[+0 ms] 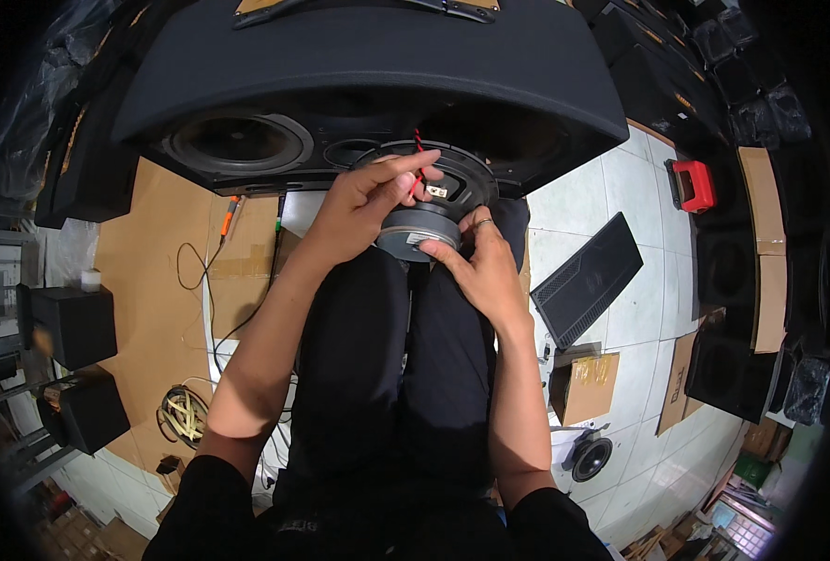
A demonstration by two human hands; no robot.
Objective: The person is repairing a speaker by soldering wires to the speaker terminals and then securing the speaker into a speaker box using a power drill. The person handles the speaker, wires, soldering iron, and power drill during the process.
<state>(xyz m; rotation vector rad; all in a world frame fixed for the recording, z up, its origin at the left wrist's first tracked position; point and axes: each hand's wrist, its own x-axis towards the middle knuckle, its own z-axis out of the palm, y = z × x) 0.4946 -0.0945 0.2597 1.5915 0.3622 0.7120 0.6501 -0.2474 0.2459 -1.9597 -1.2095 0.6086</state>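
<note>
I see left hand (363, 210) pinching the red wire (418, 159) at the speaker driver (433, 201); right hand (480, 266) grips its magnet, on my lap.

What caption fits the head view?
Both hands, left and right, hold a speaker driver at its red wire before a black cabinet.

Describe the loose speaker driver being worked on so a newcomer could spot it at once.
Start at the big black speaker cabinet lying across the top. Just below its empty right opening, the round black speaker driver with a grey magnet rests on the person's knees, between both hands. Unlike the mounted left driver, red wires rise from it.
</note>
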